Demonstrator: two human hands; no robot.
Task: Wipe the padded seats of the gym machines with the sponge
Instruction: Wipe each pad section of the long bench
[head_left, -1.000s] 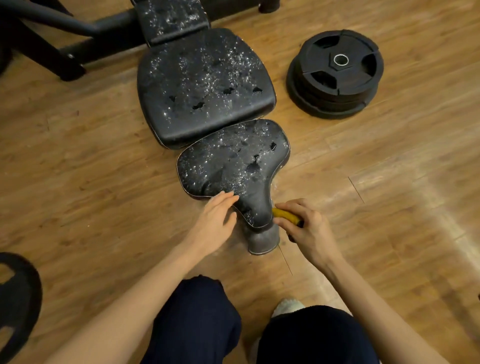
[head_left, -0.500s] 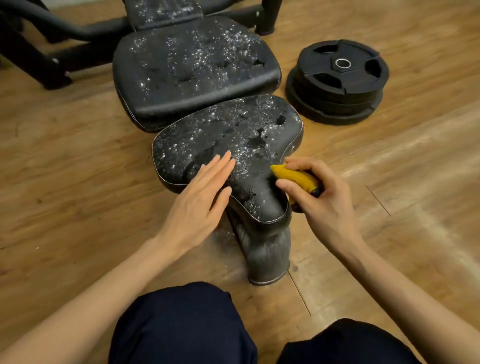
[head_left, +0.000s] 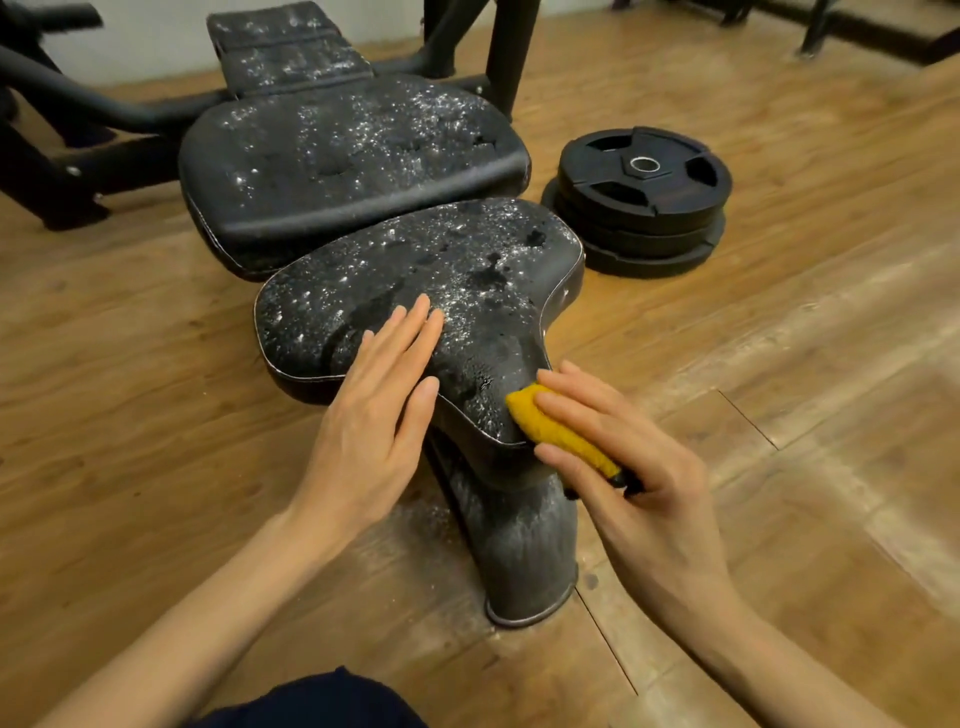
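Note:
A small black padded seat, worn and flecked white, sits low in the middle of the view on a black post. Behind it lies a larger black pad of the same bench, equally flecked. My left hand rests flat on the small seat's near left part, fingers straight. My right hand grips a yellow sponge with a dark underside and presses it against the seat's narrow near tip.
A stack of black weight plates lies on the wooden floor right of the seat. The bench's black frame tubes run at the back left. My dark trouser leg shows at the bottom edge.
The view has come closer and lower to the seat. My left hand slid further onto the pad. My right hand brought the sponge from the seat's right edge onto its near tip.

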